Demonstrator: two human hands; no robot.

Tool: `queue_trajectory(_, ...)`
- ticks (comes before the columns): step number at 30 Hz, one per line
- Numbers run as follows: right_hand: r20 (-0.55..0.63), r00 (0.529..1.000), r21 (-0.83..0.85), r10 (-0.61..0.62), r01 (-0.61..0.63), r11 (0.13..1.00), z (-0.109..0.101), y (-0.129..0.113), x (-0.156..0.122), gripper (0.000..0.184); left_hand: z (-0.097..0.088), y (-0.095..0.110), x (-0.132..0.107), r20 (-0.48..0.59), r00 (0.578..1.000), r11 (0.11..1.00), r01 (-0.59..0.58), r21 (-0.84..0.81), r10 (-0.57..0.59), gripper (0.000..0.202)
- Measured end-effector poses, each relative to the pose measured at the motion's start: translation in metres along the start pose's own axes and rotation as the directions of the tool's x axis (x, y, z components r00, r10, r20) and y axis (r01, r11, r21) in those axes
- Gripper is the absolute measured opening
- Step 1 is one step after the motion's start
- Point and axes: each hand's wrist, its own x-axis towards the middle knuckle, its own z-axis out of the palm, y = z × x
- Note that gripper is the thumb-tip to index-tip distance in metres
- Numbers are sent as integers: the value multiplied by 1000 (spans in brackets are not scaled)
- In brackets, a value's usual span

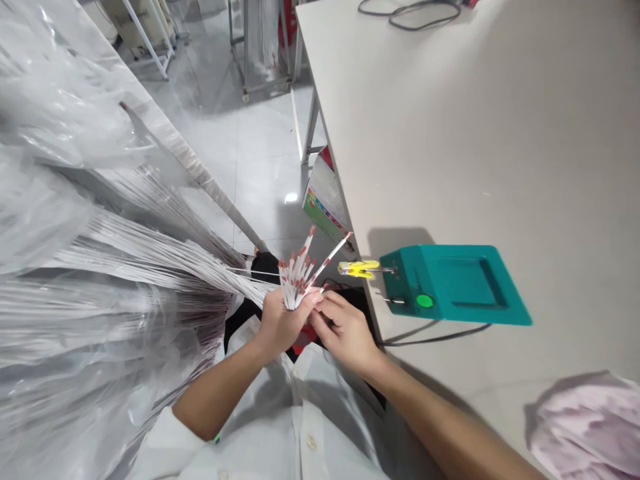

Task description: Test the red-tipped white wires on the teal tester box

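Note:
My left hand (281,325) is wrapped around a thick bundle of thin white wires (293,293), whose reddish-brown ends fan out above the fist. One wire reaches farther up and to the right than the others. Close against it, my right hand (347,330) has its thumb and forefinger pinched together at a single wire end (324,288) beside the bundle. The bundle trails off to the left into a large mass of the same wires (145,247). To the right of my hands, a teal box (463,280) with a green button (425,301) and a yellow clip (358,268) sits at the table's edge.
The pale table (450,147) fills the right side, with a pink cloth (590,427) at its near corner and a black cable (425,25) at the far end. Clear plastic sheeting (55,87) covers wires on the left. A wheeled rack (260,83) stands on the floor beyond.

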Motion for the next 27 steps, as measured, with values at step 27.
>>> queue_trajectory(27,-134,966,245,223,-185,952,-12,0,12,16,-1,1,0,71,997,999,-29,15,28,26)
